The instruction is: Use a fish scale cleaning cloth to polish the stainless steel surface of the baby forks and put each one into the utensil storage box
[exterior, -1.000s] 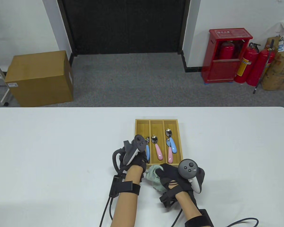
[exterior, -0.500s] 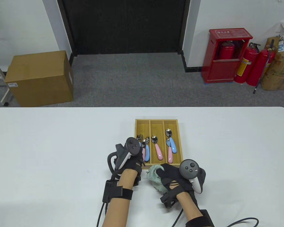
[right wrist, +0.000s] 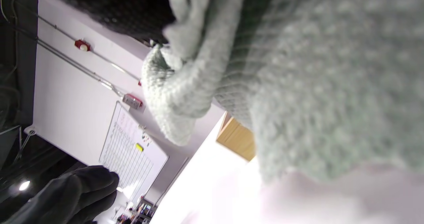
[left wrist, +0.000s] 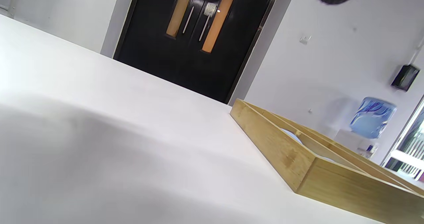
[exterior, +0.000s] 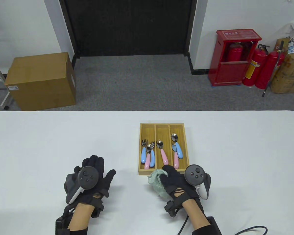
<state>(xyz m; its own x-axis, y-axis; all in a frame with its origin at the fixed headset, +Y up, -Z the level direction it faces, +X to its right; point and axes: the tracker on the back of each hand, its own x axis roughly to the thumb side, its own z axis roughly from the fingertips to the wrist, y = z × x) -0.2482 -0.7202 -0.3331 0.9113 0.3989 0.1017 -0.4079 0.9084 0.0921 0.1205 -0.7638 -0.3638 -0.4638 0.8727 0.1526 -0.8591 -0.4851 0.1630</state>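
Note:
The bamboo utensil storage box (exterior: 163,125) (left wrist: 281,149) stands at the table's middle with three compartments. Its left one holds a blue-handled fork (exterior: 143,151) beside a pink-handled piece (exterior: 148,156) and a blue one. The middle holds a pink-handled spoon (exterior: 162,152); the right holds a blue and a pink piece (exterior: 177,151). My right hand (exterior: 172,177) grips the pale green cleaning cloth (exterior: 156,182) (right wrist: 298,85) just in front of the box. My left hand (exterior: 94,171) lies flat and empty on the table, well left of the box.
The white table (exterior: 39,137) spreads wide on both sides. Beyond it on the floor are a cardboard box (exterior: 40,80), a red extinguisher cabinet (exterior: 232,58) and loose extinguishers (exterior: 267,68).
My left hand let go of the blue-handled fork in the left compartment and drew back left and toward me, flattening on the table. The right hand with the cloth barely shifted.

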